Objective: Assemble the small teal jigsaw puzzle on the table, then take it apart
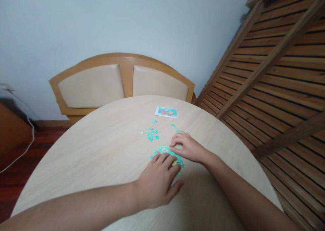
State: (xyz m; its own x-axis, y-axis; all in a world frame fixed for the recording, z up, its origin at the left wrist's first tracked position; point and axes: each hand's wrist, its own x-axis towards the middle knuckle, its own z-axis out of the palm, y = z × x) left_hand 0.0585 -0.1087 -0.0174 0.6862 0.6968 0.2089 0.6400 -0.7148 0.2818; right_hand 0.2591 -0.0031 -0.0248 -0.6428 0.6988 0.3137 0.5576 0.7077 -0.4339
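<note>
A partly joined jigsaw puzzle in teal with a white figure lies on the round table near its middle. My left hand rests over its lower left part, fingers spread and palm down, hiding much of it. At the upper right edge of the puzzle, my right hand bends thumb and forefinger into a pinch. Anything between those fingertips is too small or hidden to make out. Beyond the hands lies a heap of loose teal puzzle pieces, with a few more pieces just past my right hand.
A picture card with colourful cartoon figures lies toward the far side of the pale wooden table. Behind the table stands a padded wooden headboard against the wall. A slatted wooden frame leans at the right. A white cable hangs at the left.
</note>
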